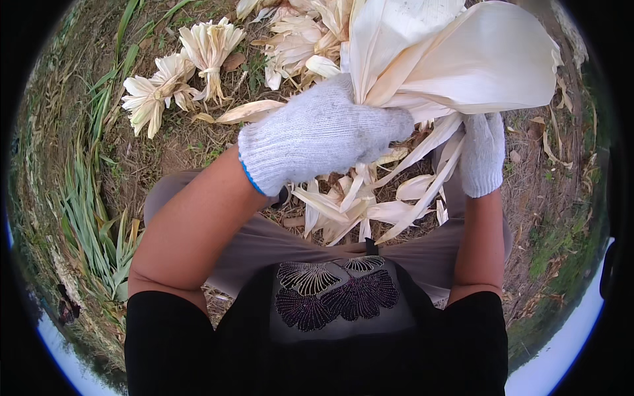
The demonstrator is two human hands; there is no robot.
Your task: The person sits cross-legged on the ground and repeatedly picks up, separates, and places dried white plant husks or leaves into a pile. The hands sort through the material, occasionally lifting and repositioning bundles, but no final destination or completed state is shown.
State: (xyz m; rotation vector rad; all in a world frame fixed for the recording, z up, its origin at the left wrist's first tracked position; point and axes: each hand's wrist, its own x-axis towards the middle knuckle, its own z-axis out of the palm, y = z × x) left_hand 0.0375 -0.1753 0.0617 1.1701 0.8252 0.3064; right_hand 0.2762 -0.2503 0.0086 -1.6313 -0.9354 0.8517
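Note:
My left hand (327, 131), in a white knitted glove with a blue cuff edge, grips a fanned bundle of dried corn husks (421, 59) by its narrow end. The broad pale husks spread up and to the right. My right hand (483, 153), gloved the same way, is at the bundle's lower right. Its fingers are hidden behind the husks, so its hold cannot be made out. Long torn husk strips (426, 203) hang from beside it towards my lap. Loose husks (342, 203) lie on the ground between my legs.
Tied husk bundles (210, 54) lie on the soil at upper left, with another bundle (158, 91) beside them. A larger husk heap (307, 39) is beyond my left hand. Long green leaves (94, 218) lie at left. Dry grass and soil (535, 198) extend at right.

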